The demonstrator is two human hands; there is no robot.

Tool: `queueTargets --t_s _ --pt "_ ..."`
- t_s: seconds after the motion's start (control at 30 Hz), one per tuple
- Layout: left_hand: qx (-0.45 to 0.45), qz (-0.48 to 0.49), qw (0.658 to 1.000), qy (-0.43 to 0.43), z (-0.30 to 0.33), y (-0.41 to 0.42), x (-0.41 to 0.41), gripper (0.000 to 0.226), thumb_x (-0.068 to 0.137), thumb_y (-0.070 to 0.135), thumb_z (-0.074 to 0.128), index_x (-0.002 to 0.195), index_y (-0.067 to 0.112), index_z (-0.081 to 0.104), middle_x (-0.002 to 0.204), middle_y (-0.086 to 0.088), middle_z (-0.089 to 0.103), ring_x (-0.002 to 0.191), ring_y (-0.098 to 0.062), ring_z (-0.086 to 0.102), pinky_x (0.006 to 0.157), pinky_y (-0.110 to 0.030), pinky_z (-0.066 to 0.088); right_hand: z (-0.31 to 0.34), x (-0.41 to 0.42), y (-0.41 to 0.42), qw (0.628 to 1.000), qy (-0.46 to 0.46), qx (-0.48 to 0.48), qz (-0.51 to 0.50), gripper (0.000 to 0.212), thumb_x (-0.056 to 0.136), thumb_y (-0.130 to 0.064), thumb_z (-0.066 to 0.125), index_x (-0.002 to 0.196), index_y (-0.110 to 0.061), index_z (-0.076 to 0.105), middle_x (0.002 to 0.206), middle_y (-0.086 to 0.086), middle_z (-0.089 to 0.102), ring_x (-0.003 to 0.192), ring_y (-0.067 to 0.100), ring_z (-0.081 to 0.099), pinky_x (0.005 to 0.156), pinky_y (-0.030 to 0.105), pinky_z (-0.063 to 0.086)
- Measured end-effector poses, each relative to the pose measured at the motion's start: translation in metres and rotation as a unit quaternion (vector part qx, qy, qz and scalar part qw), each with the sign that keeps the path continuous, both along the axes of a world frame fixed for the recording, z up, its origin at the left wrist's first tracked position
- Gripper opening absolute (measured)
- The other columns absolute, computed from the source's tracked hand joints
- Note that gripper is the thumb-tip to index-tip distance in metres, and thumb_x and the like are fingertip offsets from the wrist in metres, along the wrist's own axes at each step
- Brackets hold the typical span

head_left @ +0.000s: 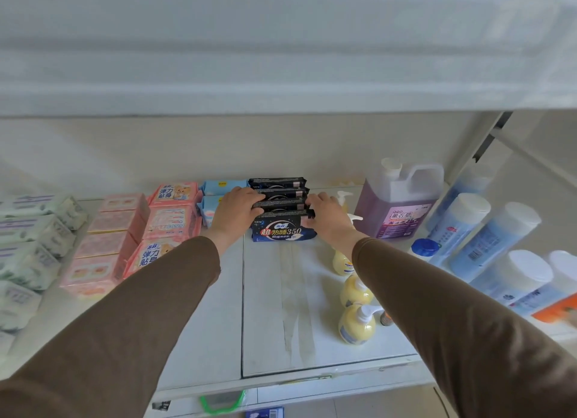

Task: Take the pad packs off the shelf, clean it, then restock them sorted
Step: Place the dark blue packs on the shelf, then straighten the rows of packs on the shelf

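as both hands' fingers grip: dark pad packs btwn l & r hand

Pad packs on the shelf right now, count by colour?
Dark navy packs, held between left hand and right hand: 4
Light blue packs: 2
Pink packs with orange print: 4
Plain pale pink packs: 4
Pale green packs: 5 in view, edge cut off
Total: 19

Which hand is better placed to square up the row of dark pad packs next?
Neither alone, likely both: the left hand grips the left ends of the dark pad packs, and the right hand grips the right ends.
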State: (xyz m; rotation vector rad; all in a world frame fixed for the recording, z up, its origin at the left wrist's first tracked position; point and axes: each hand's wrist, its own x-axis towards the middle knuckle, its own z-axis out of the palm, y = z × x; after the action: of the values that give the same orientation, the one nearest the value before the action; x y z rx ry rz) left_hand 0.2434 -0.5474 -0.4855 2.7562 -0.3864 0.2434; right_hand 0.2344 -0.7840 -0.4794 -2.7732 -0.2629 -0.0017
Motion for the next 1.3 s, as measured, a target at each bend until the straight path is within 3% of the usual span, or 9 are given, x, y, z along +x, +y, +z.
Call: queueTargets --t_s 0.37,0.77,1.1,1.3 --pt "0.024 -0.051 0.998 -0.005 0.019 0.016 -0.065 0.062 0.094 0.034 0.063 0.150 0.020 0.041 0.155 -0.001 0.039 0.140 -0.025 0.036 0.112 -0.041 0.030 0.016 -0.062 0.007 0.995 -0.090 -0.031 -0.008 0.070 0.081 -0.041 0.075 0.142 -0.022 0.046 0.140 0.000 0.049 0.133 0.027 0.036 0.107 0.042 0.032" --pt "0.028 -0.070 0.997 -0.032 0.019 0.043 -0.217 0.069 0.091 0.042 0.065 0.151 0.022 0.038 0.155 0.001 0.039 0.140 -0.022 0.035 0.113 -0.042 0.031 0.033 -0.208 0.017 0.992 -0.113 -0.030 0.045 0.083 0.081 -0.051 0.073 0.149 -0.023 0.035 0.148 0.000 0.042 0.136 0.027 0.033 0.108 0.045 0.034" --pt "0.022 -0.092 0.996 -0.001 -0.037 0.047 -0.354 0.073 0.089 0.044 0.066 0.152 0.024 0.034 0.160 0.004 0.030 0.148 -0.020 0.023 0.117 -0.039 0.023 -0.030 -0.350 0.017 0.993 -0.110 -0.008 0.044 0.077 0.082 -0.046 0.073 0.147 -0.022 0.040 0.149 0.000 0.043 0.135 0.026 0.035 0.107 0.042 0.036" --pt "0.030 -0.170 0.985 0.026 -0.112 0.065 -0.417 0.071 0.091 0.043 0.064 0.152 0.021 0.036 0.159 0.004 0.032 0.147 -0.019 0.025 0.119 -0.038 0.023 -0.115 -0.415 0.034 0.997 -0.072 0.006 0.036 0.065 0.083 -0.044 0.073 0.139 -0.021 0.048 0.140 -0.001 0.050 0.126 0.027 0.043 0.098 0.044 0.045"
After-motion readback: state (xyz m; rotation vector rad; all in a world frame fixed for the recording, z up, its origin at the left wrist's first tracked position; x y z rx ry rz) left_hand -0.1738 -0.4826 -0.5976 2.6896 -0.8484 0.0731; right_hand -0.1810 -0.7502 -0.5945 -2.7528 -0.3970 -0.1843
